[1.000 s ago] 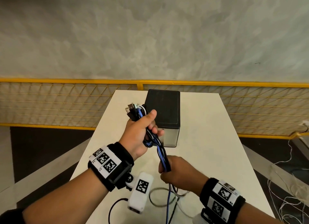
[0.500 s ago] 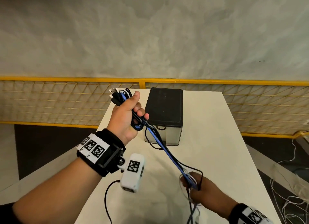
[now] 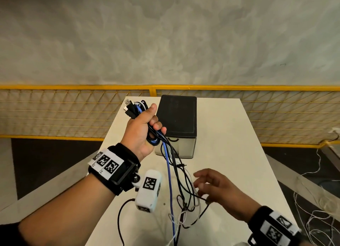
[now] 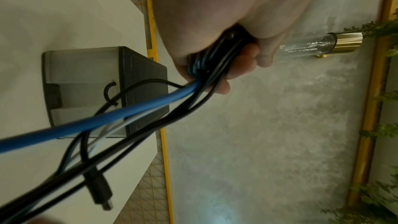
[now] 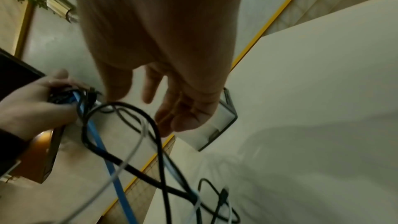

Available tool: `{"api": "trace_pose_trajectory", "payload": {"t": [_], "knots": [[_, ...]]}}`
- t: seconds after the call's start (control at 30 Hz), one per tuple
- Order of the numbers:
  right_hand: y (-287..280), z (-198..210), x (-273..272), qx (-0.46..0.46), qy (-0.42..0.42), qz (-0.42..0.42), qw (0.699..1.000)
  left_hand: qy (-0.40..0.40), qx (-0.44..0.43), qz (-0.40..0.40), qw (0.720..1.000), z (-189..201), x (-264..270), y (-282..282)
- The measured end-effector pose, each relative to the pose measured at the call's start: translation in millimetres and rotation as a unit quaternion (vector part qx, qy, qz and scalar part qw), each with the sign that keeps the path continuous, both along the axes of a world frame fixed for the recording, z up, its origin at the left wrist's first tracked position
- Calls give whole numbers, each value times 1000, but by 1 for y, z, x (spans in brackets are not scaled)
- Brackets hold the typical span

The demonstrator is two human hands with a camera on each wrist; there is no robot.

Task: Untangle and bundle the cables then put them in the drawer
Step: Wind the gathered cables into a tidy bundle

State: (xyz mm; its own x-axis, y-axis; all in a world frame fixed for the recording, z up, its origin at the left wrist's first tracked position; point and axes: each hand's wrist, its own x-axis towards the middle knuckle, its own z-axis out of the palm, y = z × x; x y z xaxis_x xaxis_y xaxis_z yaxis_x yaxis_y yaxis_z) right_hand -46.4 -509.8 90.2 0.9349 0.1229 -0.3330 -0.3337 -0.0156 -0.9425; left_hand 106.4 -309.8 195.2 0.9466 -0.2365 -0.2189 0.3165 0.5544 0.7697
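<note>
Head view: nearest me, my right hand (image 3: pixel 219 190) hovers low over the table (image 3: pixel 230 153) with fingers spread and relaxed, gripping nothing, just beside the hanging cables (image 3: pixel 176 176). My left hand (image 3: pixel 141 130), raised farther off, is closed tight round the gathered upper part of the bundle; plug ends (image 3: pixel 129 107) fan out above the thumb. From the fist a smooth blue cable (image 3: pixel 169 177), several thin black cables and a pale one drop to a loose tangle (image 3: pixel 185 210) lying on the tabletop. In the left wrist view one black plug (image 4: pixel 99 192) dangles free. Behind the fist stands the small drawer box (image 3: pixel 177 124), black matte top, translucent grey front, curved handle, closed. The table is plain white and smooth; beyond it run a yellow mesh railing (image 3: pixel 276 113) and a mottled grey wall (image 3: pixel 165 34).
</note>
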Motion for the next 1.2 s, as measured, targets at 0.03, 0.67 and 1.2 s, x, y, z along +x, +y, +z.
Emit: {"api": "trace_pose_trajectory", "payload": {"t": [0.03,0.67,1.2], "knots": [[4,-4,2,-10,5,12,1000,-1,-1,-1,1000,1,0,-1],[-47,-94,-22,-426,45,137,893,-35,28,-26,999,19,13,19],[69,35,52,-88,-52,95,990,1,135,-91,987,-10,-30,-22]]}}
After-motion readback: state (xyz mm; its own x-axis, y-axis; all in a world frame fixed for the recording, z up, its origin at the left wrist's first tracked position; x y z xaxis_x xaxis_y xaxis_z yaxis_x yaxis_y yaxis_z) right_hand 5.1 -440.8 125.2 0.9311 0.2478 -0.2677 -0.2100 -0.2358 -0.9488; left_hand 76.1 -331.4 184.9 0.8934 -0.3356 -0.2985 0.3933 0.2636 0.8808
